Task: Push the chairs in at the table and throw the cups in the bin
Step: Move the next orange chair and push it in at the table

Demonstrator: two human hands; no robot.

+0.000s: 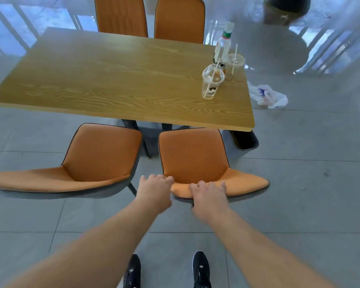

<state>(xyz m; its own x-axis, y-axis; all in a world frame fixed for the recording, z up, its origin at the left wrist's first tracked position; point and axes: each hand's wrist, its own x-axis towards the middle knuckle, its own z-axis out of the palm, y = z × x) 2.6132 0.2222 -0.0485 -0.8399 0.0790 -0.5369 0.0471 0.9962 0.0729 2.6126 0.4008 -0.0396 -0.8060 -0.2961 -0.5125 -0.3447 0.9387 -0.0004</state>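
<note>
Both my hands rest on the top edge of the backrest of the near right orange chair (192,154): my left hand (155,189) at its left end, my right hand (209,194) near the middle, fingers curled over the edge. The chair's seat front lies just under the edge of the wooden table (104,80). The near left orange chair (100,150) stands a little out from the table. Two clear plastic cups with straws, one nearer (212,82) and one farther (234,63), stand at the table's right end. A dark bin (245,140) sits on the floor under the table's right corner.
A clear water bottle (223,41) stands behind the cups. Two more orange chairs, one on the left (121,16) and one on the right (180,19), are tucked in at the far side. A crumpled white plastic bag (268,97) lies on the grey tiled floor at the right. My black shoes (166,271) are below.
</note>
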